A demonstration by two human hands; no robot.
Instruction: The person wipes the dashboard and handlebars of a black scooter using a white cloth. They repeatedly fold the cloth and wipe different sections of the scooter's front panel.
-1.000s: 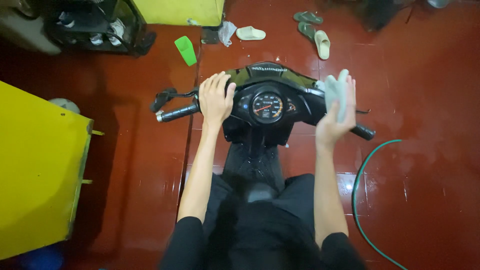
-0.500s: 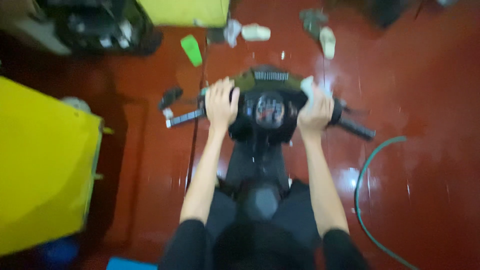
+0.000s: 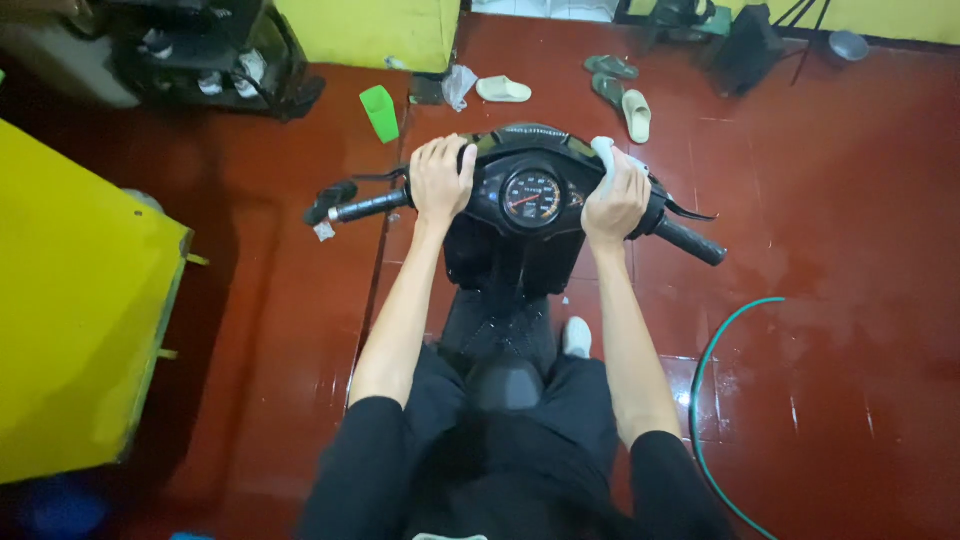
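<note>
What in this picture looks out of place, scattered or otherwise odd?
Sandals lie scattered, unpaired, on the red floor, which shines wet near a green hose. The right hand presses a pale cloth on the scooter's handlebar; the left hand grips it bare.

Black short sleeves [image 3: 365, 450] end above the elbows, forearms bare. Black shorts [image 3: 585, 410] cover the thighs. Both hands [image 3: 442, 180] are bare, without gloves.

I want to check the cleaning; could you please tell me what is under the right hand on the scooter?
Under the right hand a pale cloth shows, pressed on the handlebar cover beside the speedometer. The palm hides the rest of the cloth.
</note>
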